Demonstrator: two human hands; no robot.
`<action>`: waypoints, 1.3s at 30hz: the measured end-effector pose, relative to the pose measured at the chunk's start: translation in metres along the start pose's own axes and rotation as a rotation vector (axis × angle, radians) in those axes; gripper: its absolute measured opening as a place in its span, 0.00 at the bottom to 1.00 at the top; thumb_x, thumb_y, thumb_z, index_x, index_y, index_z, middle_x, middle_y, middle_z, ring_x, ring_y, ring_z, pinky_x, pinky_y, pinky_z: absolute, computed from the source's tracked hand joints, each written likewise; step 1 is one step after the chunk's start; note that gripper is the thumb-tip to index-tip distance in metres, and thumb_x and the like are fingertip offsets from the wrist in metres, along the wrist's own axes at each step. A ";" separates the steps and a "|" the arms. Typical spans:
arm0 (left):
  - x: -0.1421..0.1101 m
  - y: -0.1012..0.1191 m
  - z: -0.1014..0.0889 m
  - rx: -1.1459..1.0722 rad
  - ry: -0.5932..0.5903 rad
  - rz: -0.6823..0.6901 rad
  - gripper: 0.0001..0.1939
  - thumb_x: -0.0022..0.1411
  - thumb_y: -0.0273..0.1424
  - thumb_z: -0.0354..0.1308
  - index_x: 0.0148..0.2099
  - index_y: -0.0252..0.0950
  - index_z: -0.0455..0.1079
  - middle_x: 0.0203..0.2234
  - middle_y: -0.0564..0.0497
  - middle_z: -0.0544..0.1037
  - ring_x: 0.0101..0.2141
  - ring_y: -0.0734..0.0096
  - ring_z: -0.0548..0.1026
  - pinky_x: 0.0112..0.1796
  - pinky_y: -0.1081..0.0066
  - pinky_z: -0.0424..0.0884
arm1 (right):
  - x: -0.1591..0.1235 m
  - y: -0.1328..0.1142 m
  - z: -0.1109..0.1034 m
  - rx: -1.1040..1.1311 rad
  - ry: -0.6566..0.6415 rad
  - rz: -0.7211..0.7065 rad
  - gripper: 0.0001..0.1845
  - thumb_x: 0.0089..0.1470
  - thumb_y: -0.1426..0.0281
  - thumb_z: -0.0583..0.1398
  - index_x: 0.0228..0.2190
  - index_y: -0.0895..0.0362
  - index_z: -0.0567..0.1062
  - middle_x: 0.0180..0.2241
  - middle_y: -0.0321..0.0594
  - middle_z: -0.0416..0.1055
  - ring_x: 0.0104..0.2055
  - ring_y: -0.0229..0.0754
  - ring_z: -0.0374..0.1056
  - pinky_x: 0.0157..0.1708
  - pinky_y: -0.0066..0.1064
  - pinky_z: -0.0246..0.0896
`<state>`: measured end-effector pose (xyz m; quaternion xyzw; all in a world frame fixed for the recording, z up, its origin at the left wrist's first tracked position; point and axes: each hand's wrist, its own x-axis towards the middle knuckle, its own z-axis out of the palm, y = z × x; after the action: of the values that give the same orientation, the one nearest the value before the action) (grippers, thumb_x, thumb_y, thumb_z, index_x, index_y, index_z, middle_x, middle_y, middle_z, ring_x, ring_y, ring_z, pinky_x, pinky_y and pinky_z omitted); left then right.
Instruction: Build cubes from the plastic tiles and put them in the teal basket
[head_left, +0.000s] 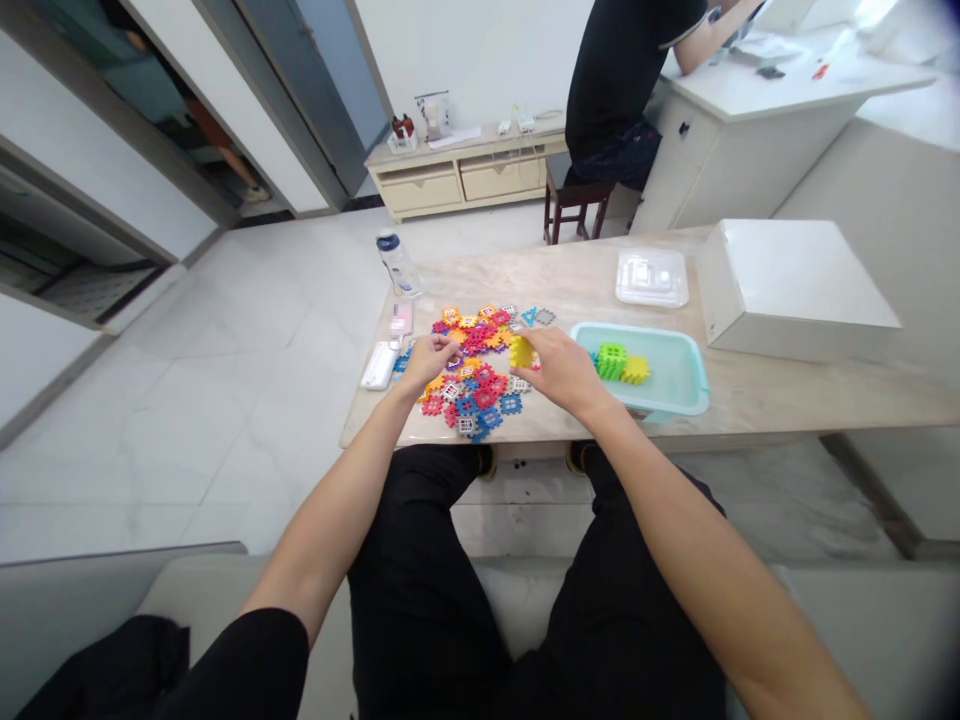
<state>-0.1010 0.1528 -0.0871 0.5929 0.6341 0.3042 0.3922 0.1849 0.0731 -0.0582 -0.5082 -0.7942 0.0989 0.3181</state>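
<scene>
You are gripping a yellow block (522,352) in your right hand (561,372), fingers wrapped around it, above the table (570,280) near its front edge; its squat shape is showing no clear long axis. Your left hand (432,362) is curling over a heap of plastic tiles (472,395), too many to count, and you cannot tell whether it is gripping one. To the right, one teal tray (660,335) is holding one green cube (611,360) and one yellow cube (635,370). One water bottle (394,262) is standing near the table's back left corner.
</scene>
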 end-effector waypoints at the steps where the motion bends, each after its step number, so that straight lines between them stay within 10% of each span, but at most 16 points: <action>1: 0.003 -0.005 -0.003 0.060 0.006 -0.002 0.09 0.67 0.37 0.65 0.38 0.37 0.76 0.34 0.43 0.87 0.35 0.62 0.84 0.42 0.64 0.78 | -0.002 -0.004 0.003 -0.028 -0.041 -0.010 0.27 0.62 0.67 0.75 0.60 0.57 0.80 0.56 0.56 0.83 0.61 0.63 0.78 0.61 0.55 0.74; 14: 0.122 -0.028 0.014 0.624 -0.032 0.042 0.19 0.63 0.22 0.61 0.56 0.32 0.81 0.58 0.33 0.85 0.59 0.48 0.82 0.62 0.58 0.71 | -0.025 -0.040 0.008 -0.247 -0.318 -0.255 0.13 0.63 0.74 0.72 0.48 0.57 0.80 0.48 0.50 0.84 0.54 0.59 0.78 0.48 0.46 0.74; 22: 0.187 -0.049 0.041 0.725 -0.065 0.055 0.29 0.63 0.33 0.69 0.65 0.31 0.76 0.62 0.30 0.82 0.63 0.40 0.78 0.63 0.55 0.70 | -0.018 -0.033 -0.006 -0.194 -0.363 -0.234 0.14 0.62 0.77 0.70 0.49 0.56 0.80 0.46 0.50 0.83 0.48 0.59 0.77 0.40 0.48 0.73; 32: 0.184 -0.051 0.026 0.567 -0.038 0.185 0.36 0.58 0.29 0.73 0.67 0.31 0.71 0.62 0.33 0.79 0.62 0.43 0.77 0.65 0.54 0.69 | -0.018 -0.010 -0.001 -0.031 -0.320 -0.157 0.22 0.60 0.71 0.74 0.53 0.51 0.78 0.48 0.50 0.83 0.53 0.63 0.78 0.49 0.54 0.79; 39: 0.100 -0.002 0.007 0.215 -0.161 0.182 0.29 0.55 0.29 0.73 0.58 0.33 0.72 0.43 0.43 0.83 0.45 0.57 0.82 0.48 0.60 0.77 | -0.016 0.015 0.009 0.021 -0.252 -0.054 0.27 0.60 0.69 0.75 0.59 0.52 0.78 0.56 0.53 0.83 0.61 0.62 0.79 0.58 0.54 0.79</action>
<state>-0.0948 0.2507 -0.1060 0.7088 0.5732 0.2204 0.3471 0.1953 0.0677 -0.0789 -0.4667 -0.8402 0.1615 0.2239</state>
